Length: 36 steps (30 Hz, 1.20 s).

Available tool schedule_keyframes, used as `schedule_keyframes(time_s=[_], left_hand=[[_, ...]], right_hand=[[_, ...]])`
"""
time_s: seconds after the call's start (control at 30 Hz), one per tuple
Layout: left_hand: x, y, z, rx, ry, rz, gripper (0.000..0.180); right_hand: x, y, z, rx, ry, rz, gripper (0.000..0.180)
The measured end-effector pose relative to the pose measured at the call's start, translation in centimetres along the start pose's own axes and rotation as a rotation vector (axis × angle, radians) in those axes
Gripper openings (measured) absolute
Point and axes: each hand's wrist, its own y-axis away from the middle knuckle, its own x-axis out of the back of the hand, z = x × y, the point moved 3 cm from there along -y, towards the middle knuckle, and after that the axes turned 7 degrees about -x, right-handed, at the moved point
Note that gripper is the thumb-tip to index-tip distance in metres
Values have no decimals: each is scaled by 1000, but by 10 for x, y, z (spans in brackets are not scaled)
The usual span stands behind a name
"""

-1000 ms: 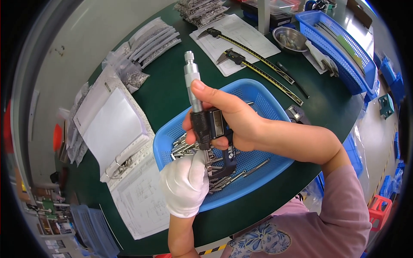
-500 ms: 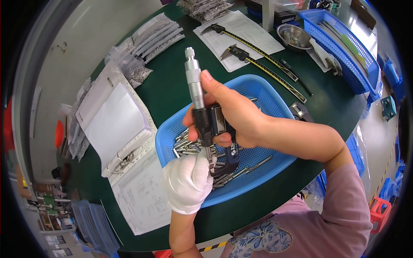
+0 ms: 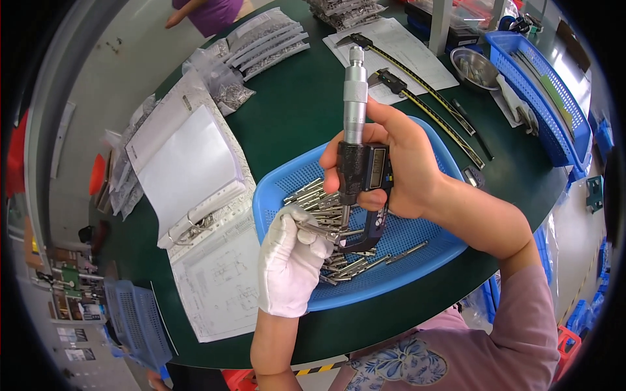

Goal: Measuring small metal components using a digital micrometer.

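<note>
My bare right hand [image 3: 407, 156] grips a digital micrometer [image 3: 353, 163] with a silver thimble, black frame and small display; it is held upright over the blue basket. In a white glove, my left hand [image 3: 290, 264] pinches a slim metal pin [image 3: 317, 229]. The pin's far end lies at the micrometer's measuring gap; whether both jaws touch it I cannot tell. Below both hands, many similar metal pins [image 3: 349, 268] lie loose in the blue perforated basket [image 3: 417, 267].
An open ring binder [image 3: 186, 163] and a drawing sheet [image 3: 218, 287] lie left. Bagged metal parts [image 3: 267, 42] sit at the back. Two calipers [image 3: 424, 88], a metal bowl [image 3: 474, 68], a glove [image 3: 515, 104] and another blue basket [image 3: 541, 98] are at the right. A person in purple [image 3: 212, 14] stands beyond the table.
The micrometer and my right hand have shifted right in the picture. My left hand's fingers have turned, so the pin now shows. A person in purple has come into view at the top.
</note>
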Motion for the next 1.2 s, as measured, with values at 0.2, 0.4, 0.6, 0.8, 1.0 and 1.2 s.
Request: schedule_keyframes(time_s=[0.2,0.4,0.6,0.8,1.0,1.2], left_hand=[[-5,1,-3,54,-37,-70,20],[-4,3,-6,114,-88,-25,20],[-4,3,-5,138,-61,-6,19],[-2,3,-6,101,-46,-41,18],[-1,3,-7,114,-45,-54,18],[-4,4,-7,141,-48,-22,18]], right_hand=[[0,0,0,-13,-19,-75,65],[-3,1,3,-34,-1,-58,66],[-3,1,5,-42,-23,-63,66],[-4,0,5,-17,-29,-91,68],[-5,1,5,-32,-42,-121,68],[-6,2,6,-16,-56,-118,68]])
